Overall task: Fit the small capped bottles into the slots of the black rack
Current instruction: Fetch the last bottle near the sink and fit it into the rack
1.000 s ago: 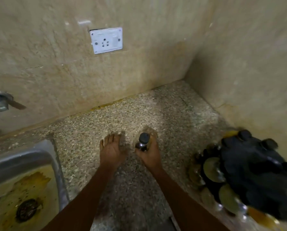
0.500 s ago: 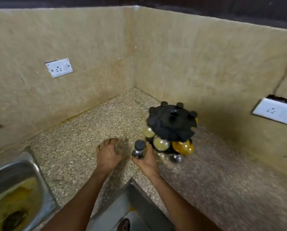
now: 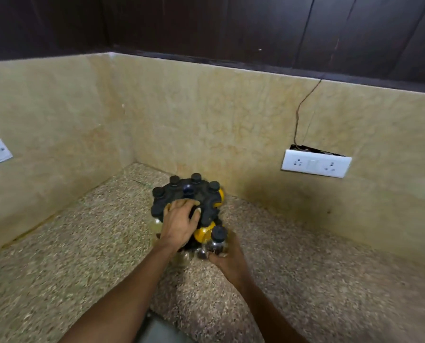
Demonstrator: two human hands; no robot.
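— Left hand (image 3: 180, 224)?
— Laid over the top of the black rack (image 3: 207, 198), fingers curled on its upper disc, gripping it

— Right hand (image 3: 227, 258)?
— Wrapped round a small capped bottle (image 3: 218, 240), held upright just beside the rack's near lower side

— Rack?
— Standing on the speckled counter (image 3: 305, 280) near the corner, capped bottles around its rim

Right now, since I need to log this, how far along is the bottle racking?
Done: several capped bottles already sit in the black rack. In hand: right hand holds one bottle at the rack's near side; left hand grips its top. Left: seating that bottle.
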